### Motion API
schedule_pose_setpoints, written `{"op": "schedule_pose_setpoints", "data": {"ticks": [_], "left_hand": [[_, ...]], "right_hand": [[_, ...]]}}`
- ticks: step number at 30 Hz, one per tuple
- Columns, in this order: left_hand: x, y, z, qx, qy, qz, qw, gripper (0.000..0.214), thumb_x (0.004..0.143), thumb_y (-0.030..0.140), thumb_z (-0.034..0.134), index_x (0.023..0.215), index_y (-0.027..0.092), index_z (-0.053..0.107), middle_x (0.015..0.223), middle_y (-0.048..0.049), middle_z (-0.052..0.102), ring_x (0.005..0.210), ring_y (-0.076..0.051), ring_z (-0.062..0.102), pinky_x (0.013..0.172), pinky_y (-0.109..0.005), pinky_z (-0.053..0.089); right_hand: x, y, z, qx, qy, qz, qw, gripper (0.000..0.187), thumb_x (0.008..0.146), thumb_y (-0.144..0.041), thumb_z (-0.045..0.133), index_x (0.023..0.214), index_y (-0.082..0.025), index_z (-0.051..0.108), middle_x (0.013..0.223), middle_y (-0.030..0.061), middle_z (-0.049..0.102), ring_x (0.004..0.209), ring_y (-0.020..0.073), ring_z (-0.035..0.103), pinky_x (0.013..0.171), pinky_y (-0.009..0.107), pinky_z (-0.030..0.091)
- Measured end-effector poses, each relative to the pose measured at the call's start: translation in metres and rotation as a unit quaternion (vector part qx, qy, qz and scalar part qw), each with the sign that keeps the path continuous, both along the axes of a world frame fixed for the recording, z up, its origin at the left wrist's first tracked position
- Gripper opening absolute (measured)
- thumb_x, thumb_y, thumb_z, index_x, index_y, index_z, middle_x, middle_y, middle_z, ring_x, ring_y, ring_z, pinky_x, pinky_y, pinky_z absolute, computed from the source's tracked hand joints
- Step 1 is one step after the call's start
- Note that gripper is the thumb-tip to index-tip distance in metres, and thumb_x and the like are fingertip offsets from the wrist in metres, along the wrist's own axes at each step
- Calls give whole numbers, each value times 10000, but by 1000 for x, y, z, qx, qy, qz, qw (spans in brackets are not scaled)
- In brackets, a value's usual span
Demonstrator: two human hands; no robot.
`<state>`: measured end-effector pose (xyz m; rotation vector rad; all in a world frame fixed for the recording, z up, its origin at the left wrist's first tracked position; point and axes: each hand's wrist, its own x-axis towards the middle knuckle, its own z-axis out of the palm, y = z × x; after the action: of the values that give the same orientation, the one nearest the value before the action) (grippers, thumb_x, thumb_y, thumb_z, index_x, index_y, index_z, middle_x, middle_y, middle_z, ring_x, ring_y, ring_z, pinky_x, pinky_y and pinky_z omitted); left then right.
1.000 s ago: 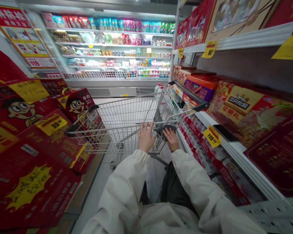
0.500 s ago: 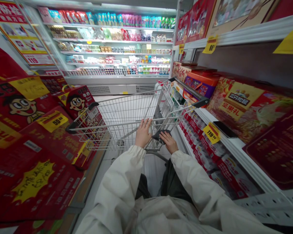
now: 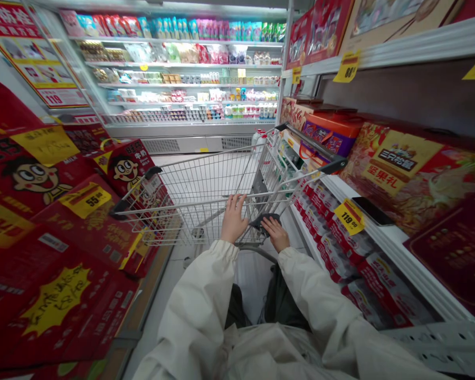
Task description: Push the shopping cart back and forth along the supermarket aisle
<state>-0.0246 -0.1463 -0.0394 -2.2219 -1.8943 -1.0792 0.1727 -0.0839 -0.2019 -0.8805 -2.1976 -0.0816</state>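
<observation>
A: Grip state?

B: Left grip (image 3: 233, 219) is open, palm down, fingers spread on the top rail of the wire shopping cart (image 3: 190, 195). Right grip (image 3: 276, 234) is open too, fingertips laid against a dark grey plastic handle piece (image 3: 265, 220).

A: Progress?

B: The cart is held at its rail. No item is seen taken up by either grip.

A: Surroundings?

B: Left of the grips, glossy red printed cartons (image 3: 75, 248) are stacked. Right of them, a white metal shelf (image 3: 391, 248) carries shrink-wrapped packs (image 3: 340, 248), a yellow price tag (image 3: 349, 216) and a black phone (image 3: 372, 211). Beyond the grips, a lit chilled display case (image 3: 182, 132) stands.
</observation>
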Motion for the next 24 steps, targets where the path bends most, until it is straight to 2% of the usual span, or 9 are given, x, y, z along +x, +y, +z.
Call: {"op": "schedule_pose_setpoints", "data": {"ticks": [3, 6, 10, 13, 15, 19, 24], "left_hand": [[1, 1, -3, 2, -4, -14, 1000, 809, 683, 38, 532, 1453, 199, 343, 1525, -109, 351, 1488, -311, 159, 1193, -514, 257], [2, 0, -4, 2, -5, -21, 1000, 817, 684, 31, 524, 1459, 206, 334, 1530, -99, 342, 1491, -307, 146, 1195, -512, 253], [6, -1, -5, 7, -13, -9, 1000, 819, 670, 31, 531, 1452, 191, 349, 1531, -101, 333, 1492, -316, 132, 1197, -512, 249], [9, -1, -5, 6, -16, -4, 1000, 817, 665, 31, 536, 1449, 179, 356, 1532, -106, 332, 1492, -319, 130, 1199, -506, 248], [10, -2, -5, 8, -17, -4, 1000, 815, 666, 34, 541, 1448, 174, 358, 1528, -109, 337, 1490, -319, 136, 1199, -504, 248], [12, -4, -3, 14, -19, -4, 1000, 809, 671, 48, 551, 1443, 195, 360, 1522, -100, 350, 1484, -325, 162, 1193, -525, 256], [13, -6, -2, 10, -21, -10, 1000, 799, 688, 67, 572, 1445, 204, 354, 1523, -104, 347, 1486, -313, 154, 1200, -514, 244]], "right_hand": [[5, -3, 2, -19, -24, 39, 999, 702, 733, 70, 335, 1330, -198, 589, 1389, 39, 578, 1387, 157, 418, 1144, 410, 402], [20, -6, 26, 3, 1, 55, 998, 744, 682, 65, 357, 1348, -190, 572, 1390, 41, 577, 1382, 154, 426, 1142, 387, 409], [39, -4, 74, 91, 105, -5, 990, 731, 704, 47, 358, 1381, -165, 535, 1418, 67, 547, 1408, 189, 387, 1156, 419, 387], [38, 1, 91, 115, 123, -62, 984, 704, 735, 31, 348, 1382, -173, 536, 1413, 70, 551, 1405, 192, 391, 1148, 417, 394], [30, 4, 88, 121, 106, -74, 984, 686, 744, 29, 339, 1356, -186, 565, 1397, 63, 567, 1408, 189, 385, 1152, 419, 385], [10, 7, 60, 130, 97, -100, 982, 653, 774, 35, 306, 1294, -198, 623, 1355, 60, 605, 1426, 196, 354, 1156, 449, 368], [6, 10, 36, 87, 90, -123, 985, 642, 806, 25, 293, 1312, -209, 611, 1376, 62, 588, 1420, 196, 366, 1170, 459, 342]]}}
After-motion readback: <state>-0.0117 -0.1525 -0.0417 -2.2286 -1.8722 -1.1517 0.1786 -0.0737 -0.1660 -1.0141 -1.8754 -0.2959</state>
